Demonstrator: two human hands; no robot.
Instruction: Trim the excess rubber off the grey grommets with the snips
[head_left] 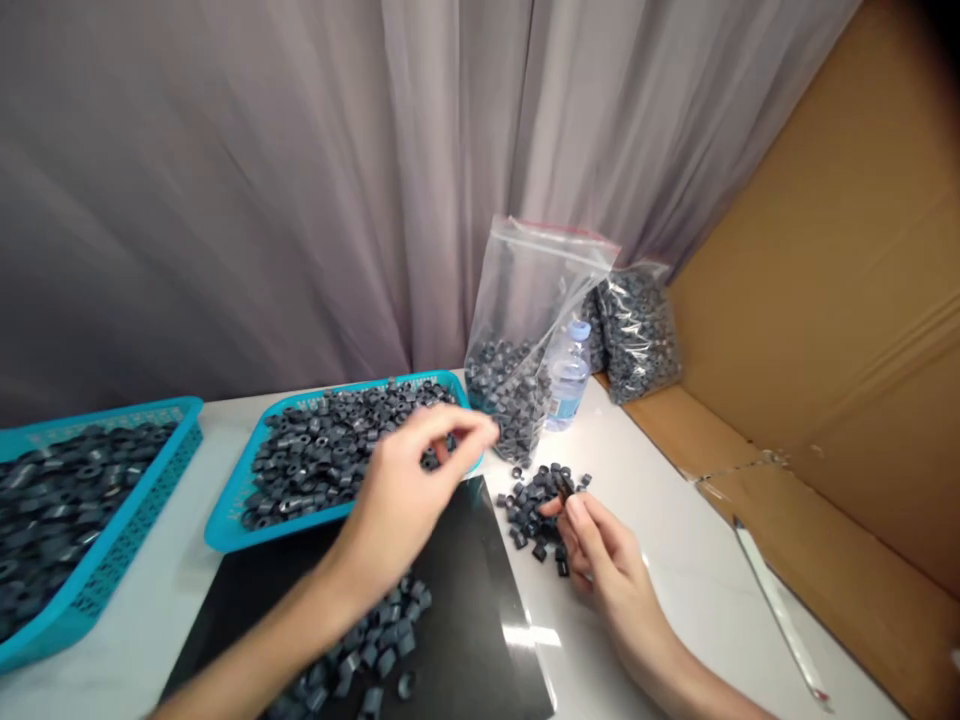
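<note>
My left hand (411, 490) reaches forward over the edge of a blue tray (232, 510), its fingers pinched on a small dark grey ring (430, 461). The tray is heaped with several such rings (330, 445). My right hand (596, 545) rests on the white table beside a small pile of rings (536, 500), fingers curled and touching a ring at the pile's edge. More rings (375, 640) lie on a black mat (465, 620) under my left forearm.
A second blue tray (112, 530) of rings sits at the left. A clear zip bag (517, 340) partly filled with rings stands behind the pile, with a water bottle (568, 375) and another full bag (637, 335). Cardboard (825, 350) walls the right; a curtain hangs behind.
</note>
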